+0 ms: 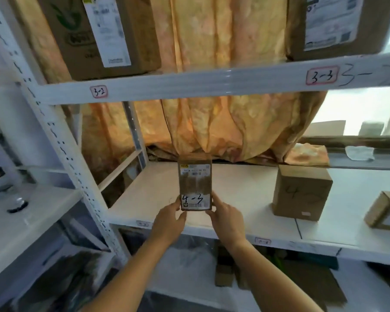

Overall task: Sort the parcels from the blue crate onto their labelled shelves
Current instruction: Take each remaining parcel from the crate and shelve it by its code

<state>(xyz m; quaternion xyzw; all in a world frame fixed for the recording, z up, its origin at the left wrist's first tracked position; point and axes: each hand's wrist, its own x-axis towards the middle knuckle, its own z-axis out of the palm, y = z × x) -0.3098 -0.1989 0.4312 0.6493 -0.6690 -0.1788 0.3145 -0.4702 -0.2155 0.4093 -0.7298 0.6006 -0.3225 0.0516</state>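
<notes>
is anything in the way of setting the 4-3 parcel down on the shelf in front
Nothing visible. The left hand and right hand hold the parcel by its lower corners over bare shelf; the nearest box stands apart to its right, and the curtain hangs behind.

The parcel [195,185] you hold bears a handwritten "4-3". On the upper shelf edge [212,83] above you sit the 3-2 tag [98,91] and the 3-3 tag [322,75]. The cube box [302,194] to your right shows a blurred "4-".
</notes>
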